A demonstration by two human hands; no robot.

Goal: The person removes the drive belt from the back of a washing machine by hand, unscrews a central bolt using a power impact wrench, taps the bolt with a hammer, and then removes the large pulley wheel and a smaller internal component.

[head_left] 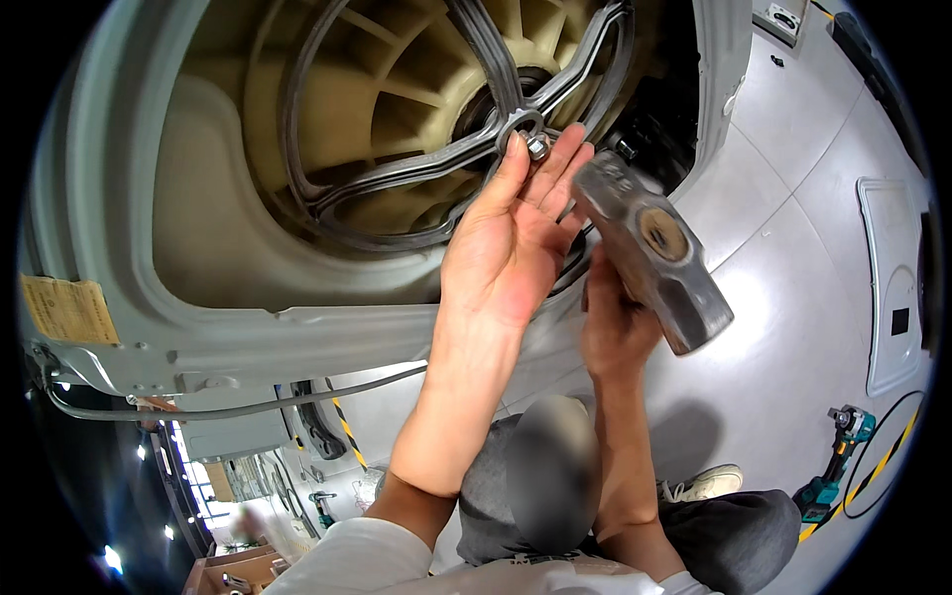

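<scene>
My left hand point(516, 228) reaches up to the hub of a metal spoked pulley wheel point(402, 171), palm turned up. Its thumb and fingers close about a shiny hex bolt point(536, 148) at the wheel's centre. How deep the bolt sits in the hub is hidden. To the right of it, my right hand point(617, 322) grips a hammer point(686, 297) with a heavy, worn steel head. The hammer head is held beside my left fingers, and most of the handle is out of sight behind it.
The wheel sits in the opening of a grey metal appliance casing point(297, 342) with a cream ribbed drum point(416, 69) behind it. A grey hose point(248, 409) runs along the casing's edge. On the tiled floor at right lie a green cordless power tool point(838, 461) and a pale panel point(891, 288).
</scene>
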